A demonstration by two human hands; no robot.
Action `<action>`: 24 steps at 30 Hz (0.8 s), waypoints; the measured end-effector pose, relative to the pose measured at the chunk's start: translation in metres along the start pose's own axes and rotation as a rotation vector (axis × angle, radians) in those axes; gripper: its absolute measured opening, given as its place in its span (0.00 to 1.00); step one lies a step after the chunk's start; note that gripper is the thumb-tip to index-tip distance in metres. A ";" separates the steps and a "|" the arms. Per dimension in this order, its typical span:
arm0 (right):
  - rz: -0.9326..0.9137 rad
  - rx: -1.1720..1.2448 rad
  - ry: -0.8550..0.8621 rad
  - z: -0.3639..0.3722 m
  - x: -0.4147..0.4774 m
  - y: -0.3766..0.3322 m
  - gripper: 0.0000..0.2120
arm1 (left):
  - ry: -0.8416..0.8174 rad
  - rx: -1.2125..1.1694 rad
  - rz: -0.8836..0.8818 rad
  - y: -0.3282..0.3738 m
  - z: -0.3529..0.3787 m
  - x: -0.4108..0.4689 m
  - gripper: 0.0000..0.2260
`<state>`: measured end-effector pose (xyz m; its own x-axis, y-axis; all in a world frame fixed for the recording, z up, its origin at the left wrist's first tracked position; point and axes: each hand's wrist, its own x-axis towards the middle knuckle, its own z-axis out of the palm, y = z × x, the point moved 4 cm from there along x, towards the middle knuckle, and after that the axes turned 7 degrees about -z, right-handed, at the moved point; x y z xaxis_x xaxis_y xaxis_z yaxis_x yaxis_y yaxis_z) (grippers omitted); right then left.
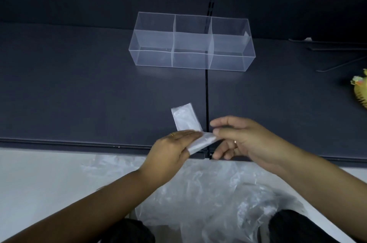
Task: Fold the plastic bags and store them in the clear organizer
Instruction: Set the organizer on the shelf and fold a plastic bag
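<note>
A clear organizer [191, 41] with three compartments stands on the dark shelf [79, 84], all compartments looking empty. A plastic bag folded into a narrow strip [185, 116] lies near the shelf's front edge, bent into an angle. My left hand [174, 149] presses flat on the strip's lower part. My right hand [238, 137] pinches the strip's bent end [207, 139] between thumb and fingers. A heap of loose clear plastic bags [208, 193] lies on the white floor below my arms.
A seam [206, 93] splits the dark shelf down the middle. Thin dark metal rods [337, 48] lie at the far right, with a yellow object [360, 90] at the right edge. My dark-clothed knees [294, 227] show at the bottom.
</note>
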<state>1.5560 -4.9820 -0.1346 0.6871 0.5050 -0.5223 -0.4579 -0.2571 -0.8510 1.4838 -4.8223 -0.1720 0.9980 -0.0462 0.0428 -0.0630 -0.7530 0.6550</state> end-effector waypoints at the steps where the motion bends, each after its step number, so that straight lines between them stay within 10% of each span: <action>1: -0.081 -0.109 0.028 -0.003 0.002 -0.008 0.13 | 0.000 -0.060 -0.063 -0.002 -0.003 0.001 0.15; 7: -0.231 -0.468 -0.116 0.010 0.031 -0.008 0.15 | 0.026 -0.408 -0.382 -0.015 -0.011 0.016 0.10; 14: -0.233 -0.464 0.160 0.008 0.063 0.009 0.09 | 0.121 -0.609 -0.611 -0.024 -0.014 0.027 0.04; 19: -0.195 -0.571 0.182 0.010 0.071 0.008 0.09 | 0.383 0.042 -0.164 -0.011 -0.034 0.027 0.04; 24: -0.209 -0.700 0.162 0.016 0.075 0.000 0.07 | 0.135 0.418 0.037 -0.014 -0.005 0.022 0.16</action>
<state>1.5984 -4.9313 -0.1730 0.8195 0.4872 -0.3018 0.1200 -0.6608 -0.7409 1.5071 -4.8100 -0.1762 0.9842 -0.0130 0.1765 -0.0647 -0.9547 0.2905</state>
